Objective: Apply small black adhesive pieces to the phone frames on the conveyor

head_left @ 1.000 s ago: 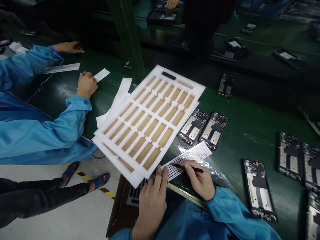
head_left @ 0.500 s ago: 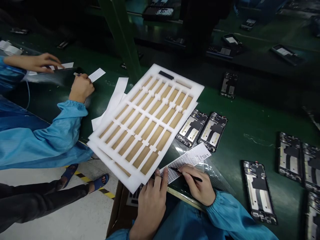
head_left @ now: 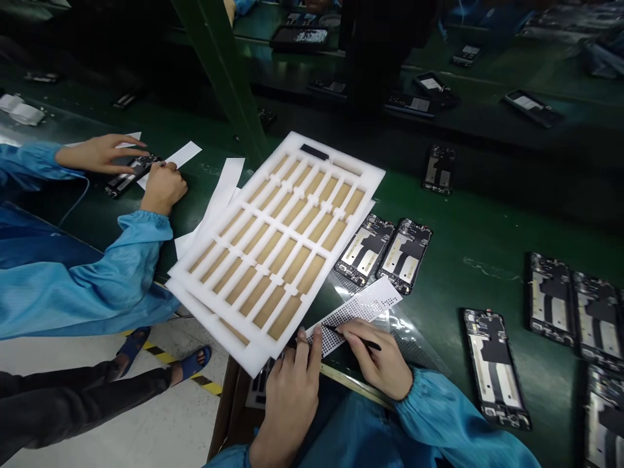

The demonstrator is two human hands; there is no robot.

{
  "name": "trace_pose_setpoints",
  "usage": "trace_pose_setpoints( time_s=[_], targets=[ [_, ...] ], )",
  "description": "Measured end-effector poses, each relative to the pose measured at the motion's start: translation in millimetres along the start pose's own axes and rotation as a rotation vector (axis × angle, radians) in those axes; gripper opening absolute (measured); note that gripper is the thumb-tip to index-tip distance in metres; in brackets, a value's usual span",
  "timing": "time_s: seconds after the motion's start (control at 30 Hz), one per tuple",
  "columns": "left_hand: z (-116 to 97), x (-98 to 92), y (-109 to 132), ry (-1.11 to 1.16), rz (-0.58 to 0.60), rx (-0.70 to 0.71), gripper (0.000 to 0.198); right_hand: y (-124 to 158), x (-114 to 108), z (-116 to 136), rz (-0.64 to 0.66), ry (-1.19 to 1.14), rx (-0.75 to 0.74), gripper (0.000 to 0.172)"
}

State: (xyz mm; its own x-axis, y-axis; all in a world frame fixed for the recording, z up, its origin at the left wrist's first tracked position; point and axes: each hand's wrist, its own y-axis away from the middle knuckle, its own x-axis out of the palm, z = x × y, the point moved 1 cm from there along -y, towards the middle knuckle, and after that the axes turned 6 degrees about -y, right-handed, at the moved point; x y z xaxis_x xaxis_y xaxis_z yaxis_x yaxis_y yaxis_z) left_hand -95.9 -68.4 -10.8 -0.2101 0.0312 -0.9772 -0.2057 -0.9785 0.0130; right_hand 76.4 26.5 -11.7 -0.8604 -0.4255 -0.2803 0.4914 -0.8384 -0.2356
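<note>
My left hand (head_left: 292,390) rests with its fingers stretched out on the near end of a white label sheet (head_left: 373,300) with rows of black dots. Between the fingers of my right hand (head_left: 380,364) is a pair of black tweezers (head_left: 366,342), its tip at the sheet's dotted part. Just beyond the sheet lie two opened phones (head_left: 366,250) with circuit boards showing, side by side. A clear perforated plastic film (head_left: 416,341) lies partly under the sheet. Left of the sheet, stacked white foam trays (head_left: 373,177) with brown-bottomed slots reach past the table edge.
Another opened phone (head_left: 494,364) lies to my right, with several more (head_left: 550,296) at the far right. At the left, a co-worker's hands (head_left: 163,188) are over a phone (head_left: 124,182) and a label strip (head_left: 185,154). A green post (head_left: 219,71) rises behind the trays.
My left hand stays on the sheet, and the tweezers' tip has shifted slightly along it. The co-worker's left hand has moved, and a phone now shows beneath it. The view has shifted a little.
</note>
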Motion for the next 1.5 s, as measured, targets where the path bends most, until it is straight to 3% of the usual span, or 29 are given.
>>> trace_pose_setpoints(
  time_s=[0.17, 0.3, 0.37, 0.5, 0.53, 0.6, 0.67, 0.8, 0.97, 1.1, 1.27, 1.4, 1.5],
  targets=[
    [-1.3, -1.7, -1.2, -0.022, -0.022, -0.008, 0.072, 2.3, 9.1, -0.7, 0.006, -0.006, -0.008, 0.029],
    [-1.8, -0.9, -0.9, -0.029, -0.028, -0.03, 0.073, 12.4, 6.9, 7.1, -0.028, -0.016, -0.153, 0.036],
    [-1.5, 0.5, -0.2, -0.015, -0.04, -0.042, 0.073, 25.1, -16.8, 6.1, -0.2, 0.035, -0.086, 0.03],
    [-1.1, 4.9, 1.5, 0.015, -0.035, -0.046, 0.074, 64.1, -101.1, -15.4, -0.864, 0.104, 0.21, 0.026],
    [-1.1, 5.9, 1.9, 0.016, -0.028, -0.049, 0.074, 73.3, -120.4, -23.3, -0.968, 0.06, 0.233, 0.03],
    [-1.2, 7.4, 2.9, 0.01, -0.019, -0.055, 0.072, 87.4, -147.9, -39.0, -1.045, 0.015, 0.29, 0.039],
    [-1.3, 8.3, 3.9, 0.011, -0.02, -0.055, 0.072, 96.2, -159.7, -50.9, -1.049, 0.035, 0.351, 0.046],
    [-2.1, 9.7, 5.9, 0.033, -0.013, -0.057, 0.082, 104.4, -157.1, -59.4, -1.079, 0.075, 0.391, 0.052],
    [-3.0, 10.1, 6.9, 0.033, -0.047, -0.065, 0.098, 107.6, -153.0, -59.7, -1.101, 0.019, 0.394, 0.05],
    [-2.6, 9.6, 6.0, 0.03, -0.062, -0.064, 0.1, 103.9, -152.2, -56.2, -1.085, 0.104, 0.407, 0.048],
    [-1.7, 3.5, 5.8, 0.068, -0.031, -0.085, 0.102, 102.8, -150.5, -37.0, -0.954, 0.409, 0.38, 0.044],
    [-4.7, -8.9, 5.4, 0.167, -0.049, -0.136, 0.102, 112.4, -141.4, -7.8, -0.859, 0.708, 0.129, 0.026],
    [-15.5, -17.5, -1.7, 0.211, -0.135, -0.075, 0.095, 110.0, -124.3, 3.1, -0.852, 0.583, 0.129, 0.022]
  ],
)
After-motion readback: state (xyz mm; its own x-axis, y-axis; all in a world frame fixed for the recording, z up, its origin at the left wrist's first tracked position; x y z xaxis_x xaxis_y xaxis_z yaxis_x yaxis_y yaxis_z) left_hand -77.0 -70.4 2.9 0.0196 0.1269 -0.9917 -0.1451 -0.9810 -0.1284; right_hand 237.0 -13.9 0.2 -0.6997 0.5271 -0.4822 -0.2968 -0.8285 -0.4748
